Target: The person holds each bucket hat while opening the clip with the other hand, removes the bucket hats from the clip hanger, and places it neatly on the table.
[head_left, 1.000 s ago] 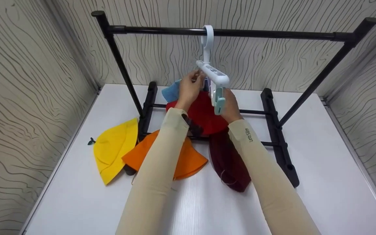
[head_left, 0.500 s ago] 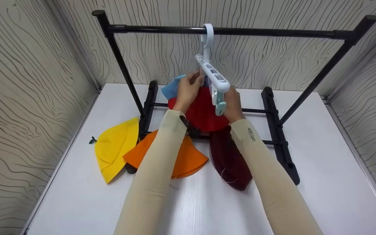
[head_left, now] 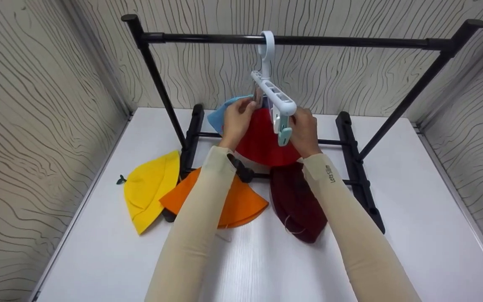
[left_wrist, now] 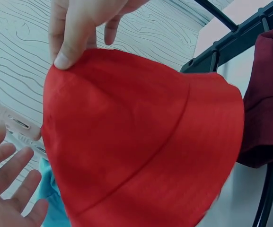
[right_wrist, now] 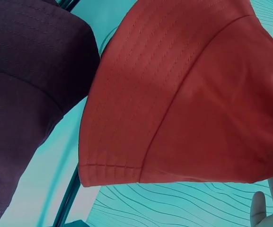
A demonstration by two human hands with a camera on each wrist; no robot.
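Note:
A red bucket hat point(head_left: 266, 140) hangs below a white clip hanger point(head_left: 274, 92), crown up and brim down. My right hand point(head_left: 305, 130) pinches the crown's corner; in the left wrist view its thumb point(left_wrist: 64, 59) presses on the red cloth. My left hand point(head_left: 237, 121) is beside the hat's other side, and its fingers point(left_wrist: 20, 189) are spread apart from the cloth in the left wrist view. A pale clip point(left_wrist: 18, 122) lies close to the hat's edge there; whether it grips the cloth is unclear. A mint-and-white clip point(head_left: 284, 135) hangs at the hanger's near end.
The hanger hooks over the bar point(head_left: 350, 42) of a black rack. Behind the red hat is a light blue hat point(head_left: 219, 119). Yellow point(head_left: 149, 184), orange point(head_left: 241, 205) and maroon point(head_left: 296, 201) hats lie on the white table point(head_left: 78, 251).
My left hand has shifted left and slightly down, away from the hanger. My right hand has moved a little right, still on the red bucket hat, which looks spread wider.

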